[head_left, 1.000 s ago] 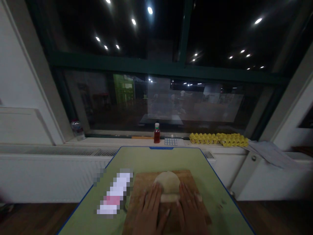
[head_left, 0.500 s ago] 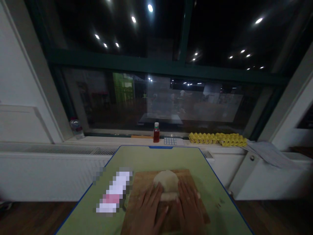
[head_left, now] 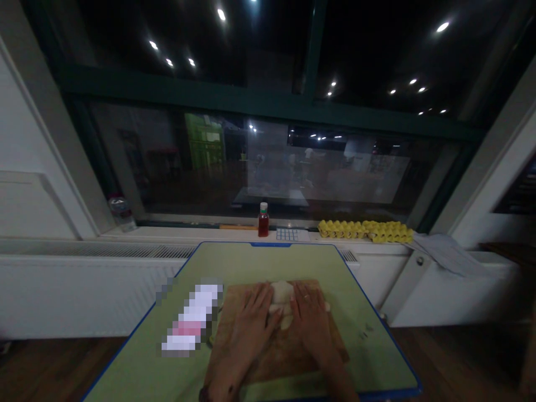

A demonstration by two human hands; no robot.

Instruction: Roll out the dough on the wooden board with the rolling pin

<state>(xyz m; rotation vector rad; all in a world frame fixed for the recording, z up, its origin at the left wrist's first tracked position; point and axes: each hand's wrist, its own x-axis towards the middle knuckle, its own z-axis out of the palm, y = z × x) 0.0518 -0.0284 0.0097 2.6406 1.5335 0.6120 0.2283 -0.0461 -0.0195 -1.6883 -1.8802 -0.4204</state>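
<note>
On a wooden board (head_left: 276, 357) lies a flattened piece of pale dough (head_left: 283, 290), part of it covered by my hands. A light rolling pin (head_left: 280, 307) crosses the dough from side to side, and a strip of dough shows on its near side. My left hand (head_left: 256, 312) rests flat over the pin's left part, fingers stretched forward and open. Over the right part lies my right hand (head_left: 309, 312), also open and flat, wearing a ring. The pin's right end sticks out just beyond it, while its left end is hidden under my left hand.
The board sits on a green table (head_left: 234, 262) with a blue edge. A blurred-out flat object (head_left: 192, 318) lies left of the board. Along the windowsill stand a red-liquid bottle (head_left: 263, 222), a clear bottle (head_left: 122, 213) and yellow egg trays (head_left: 364, 230); papers (head_left: 444, 257) lie at right.
Both hands have pushed forward, away from me, rolling the pin farther over the dough. Less dough shows beyond the pin, and some now shows on the near side. The view has shifted slightly.
</note>
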